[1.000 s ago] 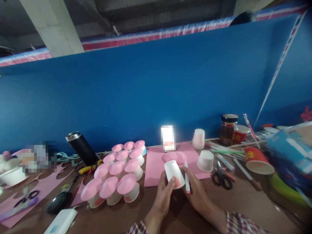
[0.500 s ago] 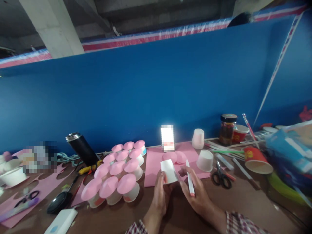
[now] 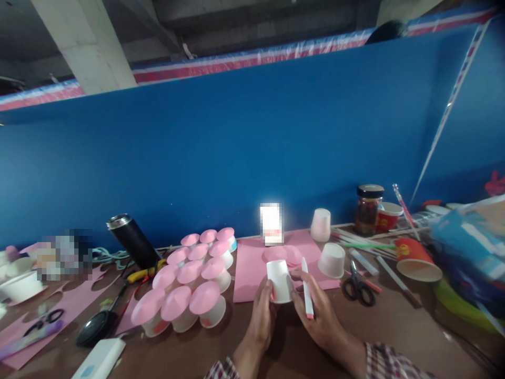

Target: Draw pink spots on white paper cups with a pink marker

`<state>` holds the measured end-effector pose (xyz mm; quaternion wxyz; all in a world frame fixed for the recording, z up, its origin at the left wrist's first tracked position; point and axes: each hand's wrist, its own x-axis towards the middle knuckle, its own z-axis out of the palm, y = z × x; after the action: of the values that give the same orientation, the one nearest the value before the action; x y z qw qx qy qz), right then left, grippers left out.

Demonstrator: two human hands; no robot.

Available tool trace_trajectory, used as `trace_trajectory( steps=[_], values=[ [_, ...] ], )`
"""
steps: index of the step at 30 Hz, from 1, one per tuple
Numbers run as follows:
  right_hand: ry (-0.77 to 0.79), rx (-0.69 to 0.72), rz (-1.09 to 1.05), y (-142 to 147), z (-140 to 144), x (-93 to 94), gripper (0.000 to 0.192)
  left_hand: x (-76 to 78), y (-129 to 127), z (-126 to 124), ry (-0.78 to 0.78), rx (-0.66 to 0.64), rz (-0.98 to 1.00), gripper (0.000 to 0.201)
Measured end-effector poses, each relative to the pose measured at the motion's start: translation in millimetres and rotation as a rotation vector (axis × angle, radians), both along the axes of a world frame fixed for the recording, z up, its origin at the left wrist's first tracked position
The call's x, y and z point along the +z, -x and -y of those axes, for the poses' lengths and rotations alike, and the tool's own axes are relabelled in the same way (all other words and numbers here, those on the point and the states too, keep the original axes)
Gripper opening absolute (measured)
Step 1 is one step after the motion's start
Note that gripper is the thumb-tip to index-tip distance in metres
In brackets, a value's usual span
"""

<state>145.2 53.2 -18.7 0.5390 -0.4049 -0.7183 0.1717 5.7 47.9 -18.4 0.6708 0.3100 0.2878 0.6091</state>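
Note:
My left hand (image 3: 262, 317) grips a small white paper cup (image 3: 279, 280), held upside down just above the brown table. My right hand (image 3: 320, 316) touches the cup's right side with its fingertips and holds a white marker (image 3: 306, 288) with a red end pointing toward me. Behind the cup lies a pink paper sheet (image 3: 248, 268) with cut pink circles (image 3: 283, 254) on it. To the left stands a cluster of several white cups capped with pink cones (image 3: 189, 284).
Two upturned white cups (image 3: 332, 259) and black scissors (image 3: 358, 287) lie to the right, then a tipped red cup (image 3: 416, 259), a glass jar (image 3: 368, 208) and straws. A black flask (image 3: 132, 240) and a white box (image 3: 100, 358) sit left. A blue wall panel backs the table.
The cup has been turned in my hands from tilted with its red patch showing to nearly upright. The marker's tip swung from pointing away to lying along my right hand.

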Motion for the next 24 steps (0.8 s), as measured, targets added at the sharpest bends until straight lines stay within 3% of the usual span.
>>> trace_trajectory(
  steps=[8,15,20,24],
  values=[
    [-0.078,-0.052,0.049,-1.5,-1.7,-2.9,0.033,3.8,0.3,0.7,0.013,0.040,0.037,0.038],
    [-0.155,0.006,0.097,-1.6,3.7,1.5,0.041,-2.1,0.0,-1.6,-0.046,0.007,0.066,0.043],
    [-0.194,0.042,0.119,0.1,7.8,5.7,0.044,-5.8,0.8,-1.6,0.010,-0.027,0.104,0.049],
    [-0.206,0.010,0.100,0.5,5.7,4.2,0.043,-0.4,0.2,-1.0,0.050,-0.037,0.107,0.051]
  ],
)
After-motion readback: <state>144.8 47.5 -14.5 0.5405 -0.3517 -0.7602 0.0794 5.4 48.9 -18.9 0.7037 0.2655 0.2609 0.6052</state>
